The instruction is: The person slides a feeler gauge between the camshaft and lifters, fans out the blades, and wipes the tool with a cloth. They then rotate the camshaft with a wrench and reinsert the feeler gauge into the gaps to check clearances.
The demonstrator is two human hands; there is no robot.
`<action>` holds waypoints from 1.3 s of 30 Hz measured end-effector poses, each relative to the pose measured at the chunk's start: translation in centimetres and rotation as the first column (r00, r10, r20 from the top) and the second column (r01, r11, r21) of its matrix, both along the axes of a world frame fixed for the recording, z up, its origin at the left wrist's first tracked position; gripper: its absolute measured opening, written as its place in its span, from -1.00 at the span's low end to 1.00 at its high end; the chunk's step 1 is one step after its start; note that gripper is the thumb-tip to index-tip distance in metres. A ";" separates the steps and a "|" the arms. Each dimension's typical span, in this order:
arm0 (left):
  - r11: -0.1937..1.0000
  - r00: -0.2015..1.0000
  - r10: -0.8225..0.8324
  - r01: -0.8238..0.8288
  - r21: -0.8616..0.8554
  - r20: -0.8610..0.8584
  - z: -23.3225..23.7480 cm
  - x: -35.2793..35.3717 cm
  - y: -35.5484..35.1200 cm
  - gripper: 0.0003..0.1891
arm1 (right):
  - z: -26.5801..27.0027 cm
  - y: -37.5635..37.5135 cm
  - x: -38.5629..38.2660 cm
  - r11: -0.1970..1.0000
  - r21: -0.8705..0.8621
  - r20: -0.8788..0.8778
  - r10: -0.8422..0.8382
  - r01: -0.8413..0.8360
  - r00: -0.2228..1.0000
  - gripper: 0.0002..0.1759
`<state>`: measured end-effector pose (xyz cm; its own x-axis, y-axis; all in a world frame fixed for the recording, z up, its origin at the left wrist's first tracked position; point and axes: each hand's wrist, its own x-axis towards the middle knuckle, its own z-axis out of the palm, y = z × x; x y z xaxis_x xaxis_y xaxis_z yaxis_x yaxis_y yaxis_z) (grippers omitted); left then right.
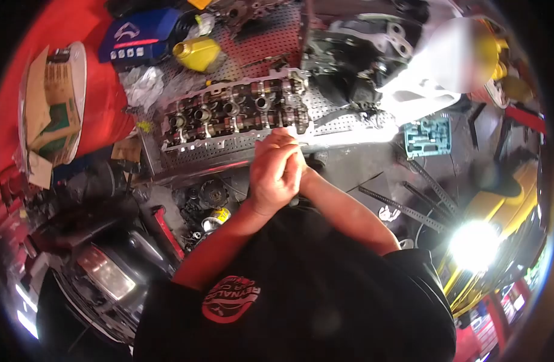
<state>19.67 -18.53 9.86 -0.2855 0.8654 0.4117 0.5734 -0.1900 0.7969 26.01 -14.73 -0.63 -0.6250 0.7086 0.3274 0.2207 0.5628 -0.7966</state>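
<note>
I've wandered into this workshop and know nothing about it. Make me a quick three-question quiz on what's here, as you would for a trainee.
1. Multiple choice: what lies on the perforated metal surface, just beyond the person's hands?
A) a bicycle wheel
B) a long metal engine part
C) a wooden crate

2. True or false: the teal tool case is to the right of that engine part, from the person's side.

3. Fill in the missing word: the plastic bottle near the big blue container is ____ in colour.

Key: 1 B; 2 true; 3 yellow.
</note>
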 end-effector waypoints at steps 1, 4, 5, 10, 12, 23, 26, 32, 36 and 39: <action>1.000 1.000 -0.009 0.009 -0.010 -0.003 0.3 0.1 0.0 -0.89 | -0.2 0.0 0.0 1.000 0.001 -0.013 -0.001 0.001 1.000 -0.86; 0.999 0.998 -0.046 0.045 -0.024 -0.036 0.1 0.3 -0.1 -0.89 | -0.2 0.0 -0.5 1.000 -0.009 -0.068 0.007 -0.008 0.998 -0.86; 0.998 0.997 -0.055 0.053 -0.044 -0.054 0.4 0.3 -0.2 -0.87 | 0.0 -0.1 -0.4 0.999 0.035 -0.084 -0.012 0.015 0.996 -0.83; 0.994 0.993 -0.031 0.019 -0.104 -0.110 0.7 1.3 -1.0 -0.85 | 1.7 0.3 0.8 1.000 0.012 -0.144 0.006 -0.004 0.989 -0.78; 0.993 0.989 0.002 -0.021 -0.119 -0.150 1.9 2.4 -1.0 -0.86 | 1.4 0.0 0.9 0.997 -0.050 -0.163 0.051 -0.060 0.985 -0.78; 0.975 0.952 0.219 -0.203 -0.093 0.214 6.4 4.4 -3.3 -0.65 | 7.7 -0.5 2.2 0.960 -0.277 -0.335 -0.056 -0.042 0.940 -0.73; 0.938 0.949 0.238 -0.280 -0.206 -0.205 6.5 2.8 -5.1 -0.58 | 8.7 -1.0 2.2 0.934 -0.330 -0.294 0.032 -0.133 0.955 -0.76; 0.915 0.904 0.194 -0.307 -0.262 -0.380 7.8 2.3 -6.6 -0.61 | 7.6 -0.5 1.4 0.986 -0.053 -0.371 0.129 -0.160 0.919 -0.82; 0.822 0.908 0.411 -0.408 -0.397 -0.081 5.4 3.2 -6.1 -0.72 | 7.1 1.2 -0.1 0.993 -0.006 -0.423 0.102 -0.115 0.901 -0.81; 0.844 0.915 0.392 -0.399 -0.359 -0.096 4.1 1.9 -4.8 -0.77 | 5.2 1.0 -0.9 0.993 -0.080 -0.374 0.046 -0.081 0.926 -0.82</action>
<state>21.57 -23.29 13.92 -0.6309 0.7695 0.0991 0.5529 0.3563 0.7533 25.09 -13.76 4.61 -0.5161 0.7094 0.4800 -0.1347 0.4862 -0.8634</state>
